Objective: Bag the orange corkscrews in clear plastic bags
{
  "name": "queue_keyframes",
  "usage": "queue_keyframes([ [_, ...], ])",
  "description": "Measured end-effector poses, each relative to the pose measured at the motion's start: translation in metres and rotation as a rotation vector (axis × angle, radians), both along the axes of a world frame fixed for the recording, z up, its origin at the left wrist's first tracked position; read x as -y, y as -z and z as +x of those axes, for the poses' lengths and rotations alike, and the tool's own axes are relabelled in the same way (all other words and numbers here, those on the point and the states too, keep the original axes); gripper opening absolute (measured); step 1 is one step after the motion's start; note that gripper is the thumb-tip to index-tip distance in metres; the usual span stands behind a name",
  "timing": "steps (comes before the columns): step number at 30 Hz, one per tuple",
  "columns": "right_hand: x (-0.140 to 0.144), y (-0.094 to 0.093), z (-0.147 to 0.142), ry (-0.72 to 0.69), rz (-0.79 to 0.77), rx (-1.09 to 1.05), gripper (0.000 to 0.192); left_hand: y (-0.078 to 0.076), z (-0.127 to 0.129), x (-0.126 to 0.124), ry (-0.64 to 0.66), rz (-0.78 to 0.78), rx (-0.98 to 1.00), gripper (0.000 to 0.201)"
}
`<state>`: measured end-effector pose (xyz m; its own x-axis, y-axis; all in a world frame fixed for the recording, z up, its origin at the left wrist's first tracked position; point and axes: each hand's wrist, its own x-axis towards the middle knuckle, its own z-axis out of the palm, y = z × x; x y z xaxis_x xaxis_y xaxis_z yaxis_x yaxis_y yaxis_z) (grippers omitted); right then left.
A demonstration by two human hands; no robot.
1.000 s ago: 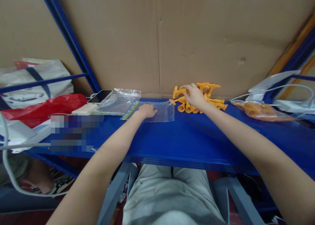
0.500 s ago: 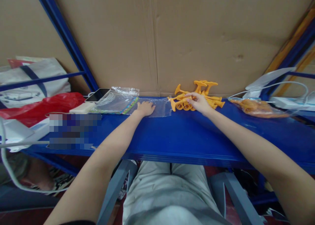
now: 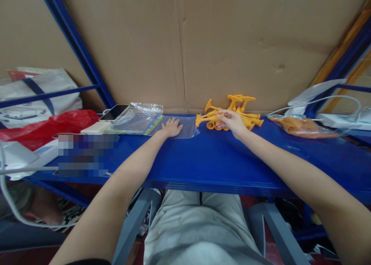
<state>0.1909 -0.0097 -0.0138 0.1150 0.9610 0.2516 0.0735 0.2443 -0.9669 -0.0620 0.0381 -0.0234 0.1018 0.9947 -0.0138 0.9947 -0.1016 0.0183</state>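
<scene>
My left hand [image 3: 173,128] lies flat with fingers spread on a clear plastic bag [image 3: 189,126] on the blue table. Between the fingers of my right hand [image 3: 234,123] is an orange plastic piece [image 3: 204,119] with a T-shaped end pointing left, over the bag's right edge. Beneath and behind that hand is a pile of similar orange pieces [image 3: 252,120], some with round hollow ends. My right hand covers part of the pile. Left of my left hand lies a stack of clear bags with a colourful strip [image 3: 152,124].
A phone [image 3: 116,112] and a white box-shaped device [image 3: 96,128] lie left of the bags, near a red plastic bag [image 3: 72,122]. At the right is a bag of orange pieces [image 3: 301,126] beside white cables. A cardboard wall [image 3: 220,45] rises behind the blue table [image 3: 197,160].
The orange piece in my right hand has shifted left and slightly up, away from the pile. My left hand stays on the bag.
</scene>
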Motion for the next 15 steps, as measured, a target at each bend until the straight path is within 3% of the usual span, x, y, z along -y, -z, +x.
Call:
queue_keyframes([
  [8,-0.003,0.006,0.001,-0.131,0.066,0.011,0.029,0.000,0.000,-0.001,0.009,-0.014,-0.010,0.060],
  [15,-0.011,0.009,0.007,-0.027,0.105,0.098,0.020,0.000,0.001,0.000,0.012,-0.012,0.003,0.060],
])
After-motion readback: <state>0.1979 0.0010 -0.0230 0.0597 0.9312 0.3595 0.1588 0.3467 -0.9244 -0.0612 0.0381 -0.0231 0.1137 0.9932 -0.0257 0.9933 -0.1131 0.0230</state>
